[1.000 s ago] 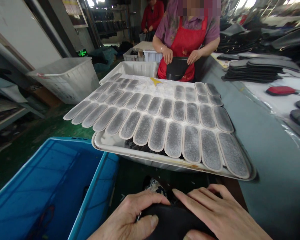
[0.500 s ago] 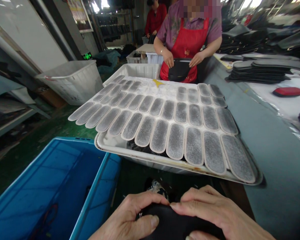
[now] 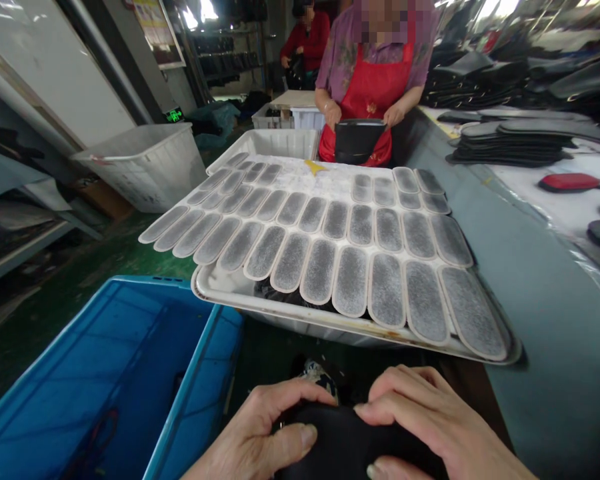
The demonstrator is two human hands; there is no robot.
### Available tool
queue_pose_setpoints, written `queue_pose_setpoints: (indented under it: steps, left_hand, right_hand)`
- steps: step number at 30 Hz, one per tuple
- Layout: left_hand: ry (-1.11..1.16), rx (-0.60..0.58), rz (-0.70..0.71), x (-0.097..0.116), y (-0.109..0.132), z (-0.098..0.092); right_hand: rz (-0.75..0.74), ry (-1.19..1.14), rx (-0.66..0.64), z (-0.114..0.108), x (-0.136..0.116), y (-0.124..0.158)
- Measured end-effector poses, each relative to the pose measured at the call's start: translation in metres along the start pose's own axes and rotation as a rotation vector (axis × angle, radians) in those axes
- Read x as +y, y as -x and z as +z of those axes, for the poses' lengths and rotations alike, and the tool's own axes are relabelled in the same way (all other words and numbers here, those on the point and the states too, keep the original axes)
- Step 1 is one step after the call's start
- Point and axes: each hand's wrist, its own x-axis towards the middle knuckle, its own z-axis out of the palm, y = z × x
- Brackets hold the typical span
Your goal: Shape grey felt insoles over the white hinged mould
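Observation:
At the bottom of the view, a black piece (image 3: 345, 440) is held between both hands, its lower part cut off by the frame. My left hand (image 3: 265, 430) grips its left side, thumb on the near face and fingers over the top edge. On the right side my right hand (image 3: 425, 420) pinches it, fingertips on the top edge and thumb lower down. Beyond the hands, rows of grey oval pieces (image 3: 351, 280) with pale rims lie on a white board over a white tub (image 3: 280, 310).
A blue bin (image 3: 200, 373) stands at the left, a grey-white bin (image 3: 150, 163) behind it. Across the board a person in a red apron (image 3: 373, 87) holds a black pouch. The right-hand table (image 3: 510, 220) bears stacked black pieces and a red-handled tool (image 3: 567, 182).
My right hand's fingertips have shifted slightly right along the black piece's edge. The person opposite has lowered their hands a little, turning the pouch upright. The person at the back has raised a hand.

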Motion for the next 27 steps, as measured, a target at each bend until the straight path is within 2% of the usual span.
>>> queue_pose_setpoints:
  steps: [5, 9, 16, 22, 25, 27]
  left_hand:
    - [0.02, -0.024, -0.005, -0.003, 0.004, -0.001]
    - [0.035, -0.03, -0.022, -0.003, 0.004, -0.002]
    - [-0.009, -0.066, -0.032, -0.007, -0.002, -0.007]
    - [-0.095, -0.156, 0.068, -0.005, -0.014, -0.011]
    - [-0.057, -0.177, 0.11, -0.005, -0.014, -0.012]
    - [-0.006, -0.21, 0.142, -0.008, -0.012, -0.012]
  right_hand:
    - [-0.077, 0.039, 0.063, 0.006, -0.001, 0.001]
    - [-0.076, 0.088, 0.088, 0.009, 0.003, 0.005]
    - [-0.069, 0.255, 0.14, -0.001, 0.0, 0.013]
    - [-0.001, 0.271, 0.069, -0.007, -0.022, 0.001]
    - [0.011, 0.264, 0.016, -0.008, -0.015, 0.01]
    - [-0.013, 0.3, 0.027, -0.009, -0.003, 0.02]
